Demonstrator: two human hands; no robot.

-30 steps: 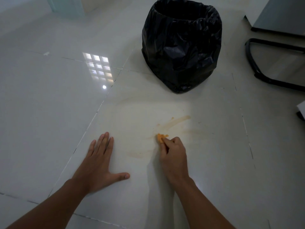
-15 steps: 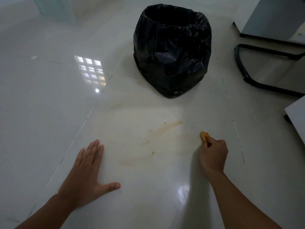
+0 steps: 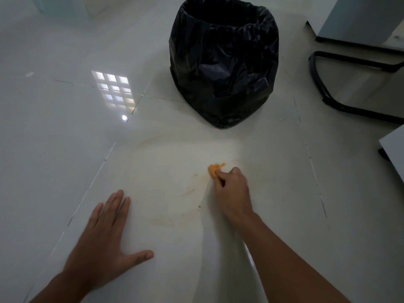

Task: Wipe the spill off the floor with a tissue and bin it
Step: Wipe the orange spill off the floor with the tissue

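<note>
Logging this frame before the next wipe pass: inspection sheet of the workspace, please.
Surface: glossy pale tiled floor, faint orange smears remaining.
Job's things: orange-stained tissue pressed on the floor; black-bagged bin upright, open, beyond the spill.
Clutter: small orange speck.
Grippers: right hand closed on the tissue; left hand flat on the floor, empty.
Cables: nothing seen.
Surroundings: black tubular frame and grey furniture at right.

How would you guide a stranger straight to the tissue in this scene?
Start at the black-bagged bin on the pale tiled floor. Nearer the camera, the right hand presses a small wad against the tile. That tissue is stained orange, the only bright thing here.
</note>
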